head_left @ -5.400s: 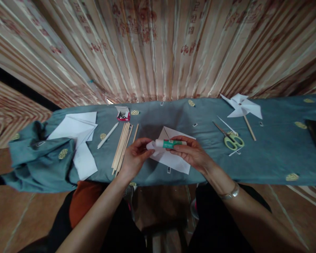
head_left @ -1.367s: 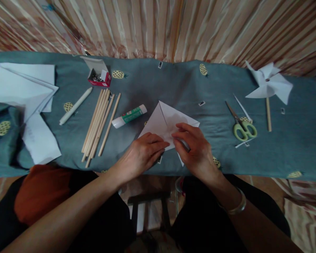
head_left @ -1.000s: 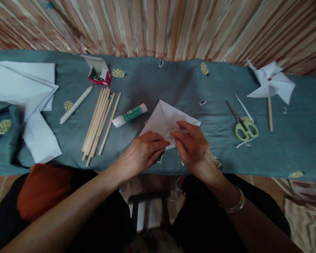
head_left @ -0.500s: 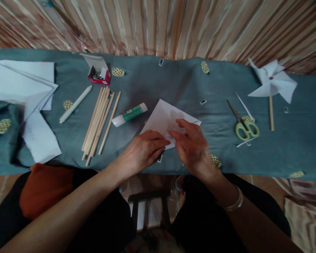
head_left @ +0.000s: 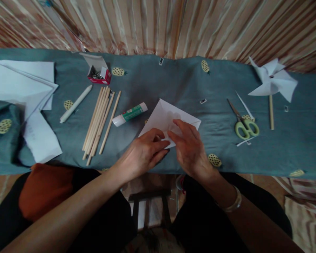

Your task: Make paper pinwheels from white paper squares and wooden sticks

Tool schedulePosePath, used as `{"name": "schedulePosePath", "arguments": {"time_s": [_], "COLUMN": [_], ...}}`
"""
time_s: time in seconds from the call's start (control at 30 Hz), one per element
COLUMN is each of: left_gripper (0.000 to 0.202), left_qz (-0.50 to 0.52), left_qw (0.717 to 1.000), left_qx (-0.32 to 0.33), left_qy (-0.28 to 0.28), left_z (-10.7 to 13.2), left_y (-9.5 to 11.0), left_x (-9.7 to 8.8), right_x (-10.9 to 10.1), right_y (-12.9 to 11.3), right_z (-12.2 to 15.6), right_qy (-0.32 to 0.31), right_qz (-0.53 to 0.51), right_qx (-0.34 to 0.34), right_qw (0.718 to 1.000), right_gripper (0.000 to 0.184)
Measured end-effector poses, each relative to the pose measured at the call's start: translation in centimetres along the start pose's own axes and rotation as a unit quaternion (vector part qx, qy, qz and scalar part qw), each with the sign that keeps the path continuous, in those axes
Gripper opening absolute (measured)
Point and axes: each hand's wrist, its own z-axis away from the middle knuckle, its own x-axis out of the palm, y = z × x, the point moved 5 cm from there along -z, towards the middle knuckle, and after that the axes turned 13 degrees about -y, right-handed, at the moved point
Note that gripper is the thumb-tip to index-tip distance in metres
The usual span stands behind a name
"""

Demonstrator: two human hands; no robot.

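Observation:
A white sheet of paper [head_left: 171, 112] with a crease line lies tilted on the cloth, one corner pointing away from me. My left hand [head_left: 147, 149] is at its near left edge, thumb and fingers closed on the paper there. My right hand [head_left: 189, 146] rests on the right part of the sheet with its fingers apart, the fingertips touching the surface near the middle. Both hands cover the near part of the paper. Just left of the sheet lies a green and white glue stick [head_left: 130, 114], capped.
Wooden sticks [head_left: 97, 123], a white candle-like rod [head_left: 76, 103] and an open red box [head_left: 99, 72] of small metal pieces lie left. Further left are paper sheets [head_left: 18, 84]. Scissors [head_left: 243, 124], paper strips and a paper pinwheel [head_left: 272, 79] lie right.
My left fingers have curled a little more at the near edge of the paper. The right fingertips have shifted slightly left. The sheet stays nearly in place.

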Motion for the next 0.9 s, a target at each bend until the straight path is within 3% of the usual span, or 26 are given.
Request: {"name": "schedulePosePath", "arguments": {"time_s": [0.43, 0.6, 0.9], "left_gripper": [0.019, 0.020, 0.020], "left_qz": [-0.113, -0.127, -0.176], "left_qw": [0.993, 0.991, 0.983], "left_qx": [0.033, 0.038, 0.047], "left_qy": [0.016, 0.026, -0.011], "left_z": [-0.1, -0.1, 0.3], "left_y": [0.9, 0.7, 0.9], "left_x": [0.6, 0.7, -0.2], "right_x": [0.5, -1.5, -3.9], "right_y": [0.7, 1.7, 4.7], "right_z": [-0.7, -0.4, -0.8], "right_qy": [0.014, 0.029, 0.022], "right_qz": [0.001, -0.070, -0.055], "right_qx": [0.005, 0.004, 0.108], "right_qw": [1.000, 0.997, 0.992], "right_gripper": [0.035, 0.045, 0.039]}}
